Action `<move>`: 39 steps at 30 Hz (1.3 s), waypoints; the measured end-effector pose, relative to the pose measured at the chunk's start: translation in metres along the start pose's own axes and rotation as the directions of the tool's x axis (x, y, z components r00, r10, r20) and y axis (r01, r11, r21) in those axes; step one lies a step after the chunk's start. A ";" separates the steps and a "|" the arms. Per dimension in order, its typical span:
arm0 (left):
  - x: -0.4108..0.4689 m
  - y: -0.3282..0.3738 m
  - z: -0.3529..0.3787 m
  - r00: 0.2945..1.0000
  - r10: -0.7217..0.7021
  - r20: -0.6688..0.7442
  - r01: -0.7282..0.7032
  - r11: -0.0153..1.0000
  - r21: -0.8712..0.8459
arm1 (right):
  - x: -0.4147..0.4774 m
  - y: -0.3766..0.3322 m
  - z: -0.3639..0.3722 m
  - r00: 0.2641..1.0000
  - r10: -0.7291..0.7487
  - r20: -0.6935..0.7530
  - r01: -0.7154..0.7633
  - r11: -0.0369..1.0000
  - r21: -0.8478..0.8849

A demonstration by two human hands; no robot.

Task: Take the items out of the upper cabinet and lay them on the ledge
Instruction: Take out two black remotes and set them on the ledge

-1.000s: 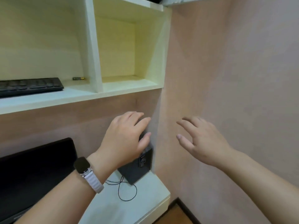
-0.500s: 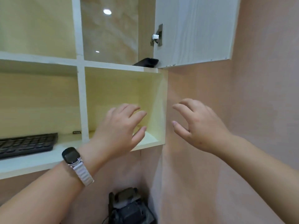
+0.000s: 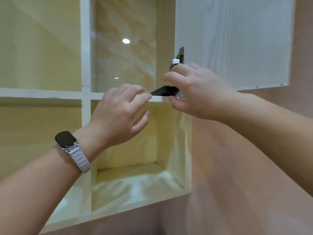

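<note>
A flat black item (image 3: pixel 163 91) lies at the front edge of the upper cabinet's shelf (image 3: pixel 50 94), in its right corner and sticking out a little over the edge. My right hand (image 3: pixel 198 92) is curled round its right end, with the fingers above it and the thumb under it. My left hand (image 3: pixel 118 114), with a watch on the wrist, is spread open, and its fingertips reach the item's left corner. Most of the item is hidden behind my right hand.
The white cabinet door (image 3: pixel 233 39) stands open to the right, its metal hinge (image 3: pixel 177 61) just above my right fingers. A glossy back panel lines the upper compartment. Below is an open yellow cubby (image 3: pixel 135 175). A pink wall runs along the right.
The view has tilted up from the lower ledge to the upper cabinet. Both hands rose from cubby height to the upper shelf, and my right hand closed on the black item.
</note>
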State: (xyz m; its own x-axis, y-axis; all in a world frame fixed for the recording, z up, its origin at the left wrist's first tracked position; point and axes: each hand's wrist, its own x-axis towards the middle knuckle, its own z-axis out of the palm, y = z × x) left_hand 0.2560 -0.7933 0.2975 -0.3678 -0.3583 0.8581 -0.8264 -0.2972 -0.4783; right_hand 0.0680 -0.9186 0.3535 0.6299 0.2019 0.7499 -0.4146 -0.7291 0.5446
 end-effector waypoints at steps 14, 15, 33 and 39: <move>0.019 -0.030 0.014 0.997 0.076 0.004 -0.076 0.997 -0.028 | 0.066 0.000 0.009 0.860 0.138 0.491 -0.128 0.990 -0.056; 0.018 -0.031 0.014 0.996 0.087 0.015 -0.087 0.996 -0.014 | 0.065 0.000 0.009 0.860 0.134 0.493 -0.124 0.991 -0.053; 0.015 -0.029 0.014 0.997 0.076 0.019 -0.076 0.996 -0.044 | 0.002 -0.024 0.042 0.959 0.277 -0.057 -0.283 0.944 -0.168; 0.015 -0.029 0.013 0.996 0.086 0.016 -0.085 0.995 -0.056 | -0.015 -0.034 0.043 0.871 0.457 -0.181 -0.465 0.885 -0.003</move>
State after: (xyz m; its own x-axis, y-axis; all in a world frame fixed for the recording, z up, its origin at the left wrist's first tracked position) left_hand 0.2803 -0.8011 0.3218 -0.4308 -0.3966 0.8107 -0.8146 -0.2157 -0.5384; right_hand 0.1008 -0.9249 0.3072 0.2403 -0.0395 0.9699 -0.6619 -0.7375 0.1340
